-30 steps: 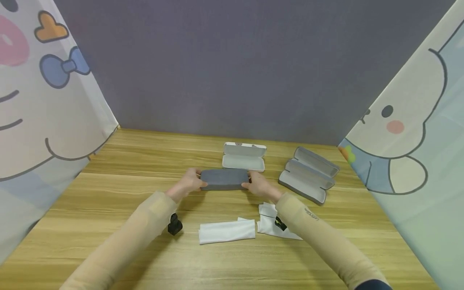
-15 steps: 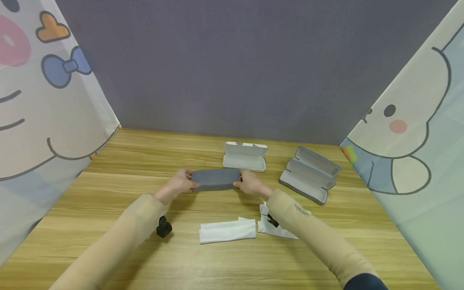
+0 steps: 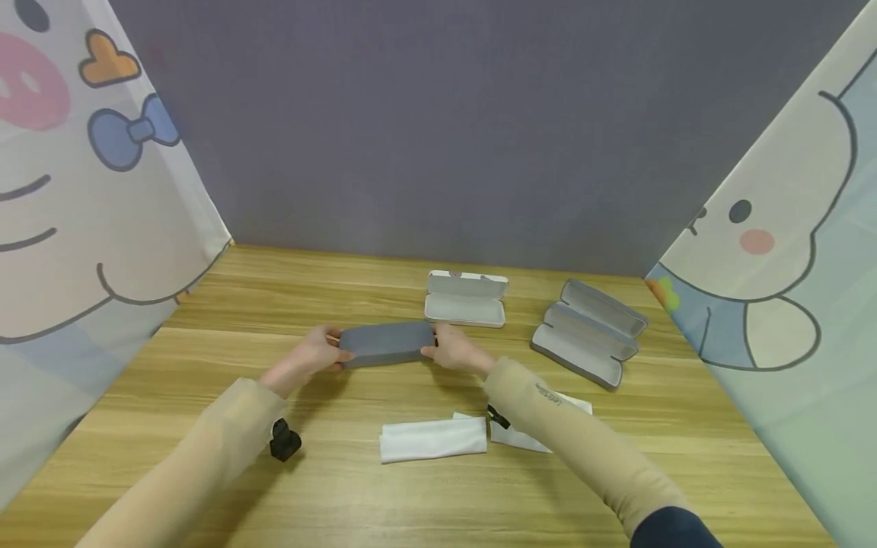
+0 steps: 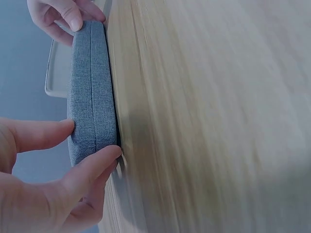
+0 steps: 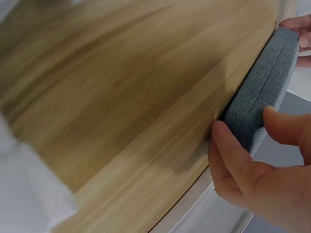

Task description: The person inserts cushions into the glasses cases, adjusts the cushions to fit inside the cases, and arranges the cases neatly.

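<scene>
A closed grey-blue glasses case (image 3: 387,342) with a cloth-like surface lies crosswise between both hands, close over the table. My left hand (image 3: 314,352) grips its left end, thumb and fingers on opposite faces, as the left wrist view shows on the case (image 4: 92,92). At the other end my right hand (image 3: 457,350) pinches it between thumb and fingers. A seam runs along the side of the case (image 5: 265,87) in the right wrist view. Just behind it stands an open white case (image 3: 466,310).
An open grey case (image 3: 582,342) with a pale lining lies at the right. In front are a folded white cloth (image 3: 433,440) and another white cloth (image 3: 521,438), partly hidden under the right forearm. A grey panel (image 3: 438,137) closes off the back of the wooden table (image 3: 384,502).
Both hands have slid the grey-blue case to the left, out from in front of the white case. It is now slightly turned, its left end a little nearer.
</scene>
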Available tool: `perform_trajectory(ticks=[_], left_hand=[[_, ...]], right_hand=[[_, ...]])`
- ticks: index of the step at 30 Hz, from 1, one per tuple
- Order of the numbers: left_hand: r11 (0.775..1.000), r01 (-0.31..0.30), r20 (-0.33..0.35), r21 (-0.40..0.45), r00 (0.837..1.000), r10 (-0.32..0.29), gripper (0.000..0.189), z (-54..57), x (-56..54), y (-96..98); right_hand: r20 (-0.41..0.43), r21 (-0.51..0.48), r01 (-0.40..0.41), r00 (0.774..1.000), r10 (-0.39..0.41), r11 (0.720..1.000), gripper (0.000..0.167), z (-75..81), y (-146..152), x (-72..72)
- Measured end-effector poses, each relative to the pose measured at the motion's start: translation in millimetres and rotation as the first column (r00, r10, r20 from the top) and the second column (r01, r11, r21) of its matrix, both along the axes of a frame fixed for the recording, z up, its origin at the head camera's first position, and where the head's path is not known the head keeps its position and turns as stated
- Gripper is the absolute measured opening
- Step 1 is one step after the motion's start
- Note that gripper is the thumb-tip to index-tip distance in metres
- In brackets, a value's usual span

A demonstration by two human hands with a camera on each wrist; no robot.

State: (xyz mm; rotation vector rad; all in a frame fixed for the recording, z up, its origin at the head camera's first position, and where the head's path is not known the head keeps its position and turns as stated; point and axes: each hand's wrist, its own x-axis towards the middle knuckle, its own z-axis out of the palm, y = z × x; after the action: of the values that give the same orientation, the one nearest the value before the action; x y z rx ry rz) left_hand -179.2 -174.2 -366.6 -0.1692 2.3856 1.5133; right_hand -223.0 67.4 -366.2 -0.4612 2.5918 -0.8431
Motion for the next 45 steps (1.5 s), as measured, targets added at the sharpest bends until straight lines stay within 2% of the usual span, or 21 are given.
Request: perform_trajectory(ticks=[5, 15, 21, 24, 26, 29, 31, 33, 37, 42, 45], left_hand=[[1.000, -0.015, -0.007, -0.010, 1.000, 0.015, 0.060, -0.8, 3.2, -5.5], [1.000, -0.006, 0.014, -0.006, 1.000, 0.006, 0.060, -1.3, 4.8, -8.8], [0.999, -0.009, 0.003, -0.048, 1.000, 0.009, 0.063, -0.5, 6.4, -8.3], [0.991, -0.011, -0.033, -0.136, 0.999, 0.006, 0.069, 2.2, 8.6, -5.0], [0.977, -0.014, -0.077, -0.213, 0.997, -0.002, 0.073, 5.9, 10.2, -2.0], [0.948, -0.038, -0.164, -0.315, 0.986, -0.015, 0.077, 14.7, 12.3, 2.6], [0.937, -0.052, -0.205, -0.346, 0.979, -0.021, 0.077, 21.2, 13.1, 5.5], [0.929, -0.061, -0.238, -0.366, 0.971, -0.030, 0.075, 27.0, 13.5, 8.2], [0.921, -0.054, -0.261, -0.386, 0.964, -0.053, 0.072, 34.2, 14.6, 12.7], [0.913, -0.034, -0.268, -0.405, 0.960, -0.083, 0.068, 39.2, 17.3, 19.6], [0.906, -0.016, -0.289, -0.424, 0.950, -0.119, 0.066, 43.1, 18.1, 24.4]], right_hand=[[-0.006, 0.006, -0.021, 1.000, 0.021, 1.000, 0.053, -0.3, -5.0, 0.5], [0.003, -0.013, 0.008, 1.000, -0.008, 1.000, 0.050, -1.7, -9.4, 0.6], [0.093, -0.084, 0.042, 0.995, -0.034, 0.996, 0.060, -2.3, -7.4, 0.5], [0.135, -0.141, 0.043, 0.991, -0.023, 0.989, 0.063, -1.0, -3.4, 2.0], [0.143, -0.151, 0.041, 0.990, -0.020, 0.988, 0.064, 1.6, 0.6, 3.1], [0.125, -0.133, 0.037, 0.992, -0.020, 0.990, 0.065, 7.0, 7.7, 3.8], [0.099, -0.098, 0.035, 0.995, -0.026, 0.995, 0.066, 11.3, 12.3, 3.3], [0.080, -0.066, 0.043, 0.996, -0.038, 0.997, 0.067, 16.0, 17.0, 2.7], [0.047, -0.014, 0.045, 0.998, -0.044, 0.999, 0.067, 26.9, 27.0, 2.7], [0.039, -0.037, 0.011, 0.999, -0.009, 0.999, 0.067, 39.4, 40.4, 7.8], [0.028, -0.059, -0.012, 1.000, 0.013, 0.998, 0.067, 46.8, 49.3, 13.1]])
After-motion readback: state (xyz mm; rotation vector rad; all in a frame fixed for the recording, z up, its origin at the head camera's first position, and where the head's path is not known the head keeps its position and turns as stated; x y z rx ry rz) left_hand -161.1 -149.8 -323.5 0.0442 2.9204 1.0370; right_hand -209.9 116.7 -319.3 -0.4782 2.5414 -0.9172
